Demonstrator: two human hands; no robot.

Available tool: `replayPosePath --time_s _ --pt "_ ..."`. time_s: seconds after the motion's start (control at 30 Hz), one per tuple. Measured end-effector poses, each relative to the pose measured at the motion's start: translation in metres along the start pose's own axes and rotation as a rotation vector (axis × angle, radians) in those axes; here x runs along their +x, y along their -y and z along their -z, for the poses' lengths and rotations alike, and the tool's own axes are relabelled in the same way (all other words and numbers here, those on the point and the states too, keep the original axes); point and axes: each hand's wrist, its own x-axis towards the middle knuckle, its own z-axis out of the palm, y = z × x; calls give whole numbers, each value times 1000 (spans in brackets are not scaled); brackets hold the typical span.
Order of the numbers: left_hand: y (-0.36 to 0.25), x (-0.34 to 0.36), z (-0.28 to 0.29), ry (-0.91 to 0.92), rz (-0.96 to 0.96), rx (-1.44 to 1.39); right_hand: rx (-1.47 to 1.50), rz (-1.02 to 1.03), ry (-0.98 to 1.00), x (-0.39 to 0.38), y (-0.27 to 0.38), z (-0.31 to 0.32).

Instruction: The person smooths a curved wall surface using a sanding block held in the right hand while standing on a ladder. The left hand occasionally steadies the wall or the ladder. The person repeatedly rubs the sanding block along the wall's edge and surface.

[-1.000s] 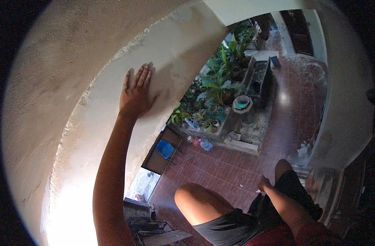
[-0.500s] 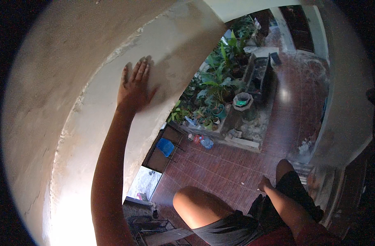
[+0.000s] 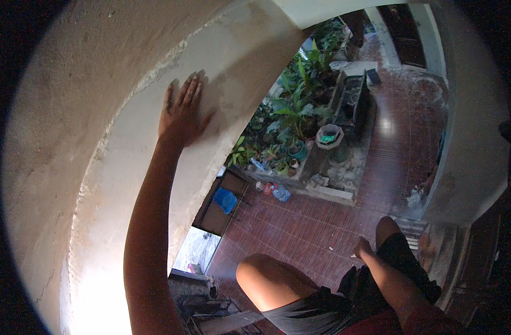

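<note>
My left hand [image 3: 181, 111] lies flat on a pale plastered wall band [image 3: 155, 167], its fingers stretched upward and the thumb spread to the right. No object shows in or under it. A rough, crumbly ridge [image 3: 109, 127] runs along the band to the left of the hand, beside a browner wall [image 3: 60, 123]. Down at the right, my right hand [image 3: 363, 247] hangs near my bent knee. Its fingers look curled; it is small and dim in view, and what they hold, if anything, cannot be made out.
Far below is a reddish-brown tiled floor [image 3: 289, 223]. Green plants [image 3: 297, 106] grow beside a dark trough [image 3: 353, 100] and an octagonal pedestal basin [image 3: 329, 136]. A blue container [image 3: 225, 200] and plastic bags [image 3: 280, 192] sit lower left. A grey wall [image 3: 473, 139] rises at right.
The view has tilted slightly, so the wall and courtyard sit a little higher and further left. My left hand stays flat on the wall, and my right hand has hardly moved.
</note>
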Motion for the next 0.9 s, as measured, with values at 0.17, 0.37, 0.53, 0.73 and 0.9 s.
replayPosePath --time_s 0.17,0.37,0.53,0.73,0.9 --pt "3 3 2 -24 0 43 237 -133 -54 -16 16 30" --pt "10 -39 25 64 -7 51 358 -230 -56 -23 35 30" --pt "16 -81 47 135 -16 -60 60 -185 -53 5 0 -3" --pt "15 -115 64 162 18 -68 280 -176 -91 21 -35 -40" --pt "13 -138 73 180 57 -26 179 -75 -232 9 -34 -34"
